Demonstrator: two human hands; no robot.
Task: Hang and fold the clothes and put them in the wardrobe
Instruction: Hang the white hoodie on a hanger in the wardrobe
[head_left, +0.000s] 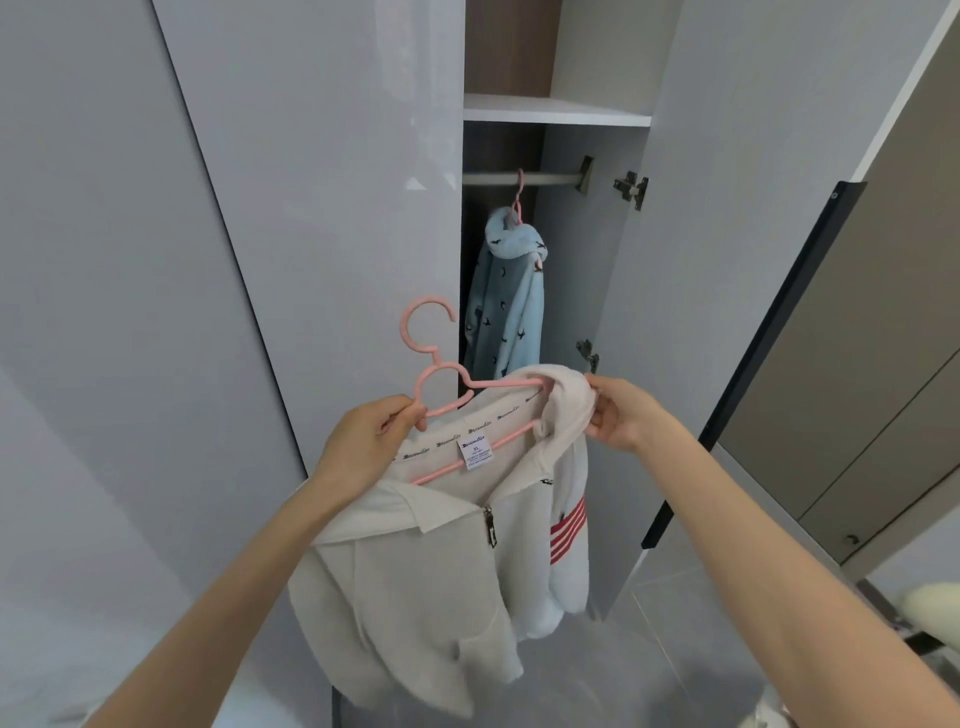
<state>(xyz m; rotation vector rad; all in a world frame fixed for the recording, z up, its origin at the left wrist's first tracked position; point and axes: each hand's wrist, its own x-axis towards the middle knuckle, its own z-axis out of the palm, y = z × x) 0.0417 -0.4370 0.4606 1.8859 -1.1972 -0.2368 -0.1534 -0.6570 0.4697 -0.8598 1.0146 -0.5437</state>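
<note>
Hands held the work: the left hand (371, 434) pinched the pink hanger (470, 387) below its hook, the right hand (615, 413) gripped the white jacket (441, 561) shoulder. Seating both shoulders evenly would help before reaching the rail (545, 179) above.

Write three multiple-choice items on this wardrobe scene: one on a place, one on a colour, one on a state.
1. Where does the blue garment hang?
A. On the rail inside the wardrobe
B. On the door handle
C. On the top shelf

2. What colour is the hanger in the white top?
A. Black
B. Pink
C. Green

3. What is the right hand doing?
A. Resting open at the side
B. Turning a door hinge
C. Gripping the top's shoulder

Answers:
1 A: its own hanger hooks over the rail.
2 B: hook and bars show pink.
3 C: its fingers pinch the fabric, while the left hand holds the hanger.
</note>
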